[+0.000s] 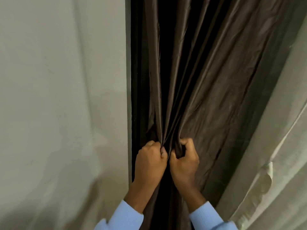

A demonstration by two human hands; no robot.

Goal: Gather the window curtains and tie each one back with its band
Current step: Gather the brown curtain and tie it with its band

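Both hands bunch the curtain

The left hand (150,159) and right hand (184,161) grip folds of the brown curtain (199,80) beside the wall (58,97); pleats should be drawn tight and even before banding. No band shows.

We see a plain dark brown curtain (207,77), a pale grey-green wall (58,88) at left, light blue sleeves (123,216)

Curtain (207,72) centre frame, wall (63,97) left, second curtain (274,155) lower right; left hand (150,159) and right hand (184,161) side by side at lower centre.
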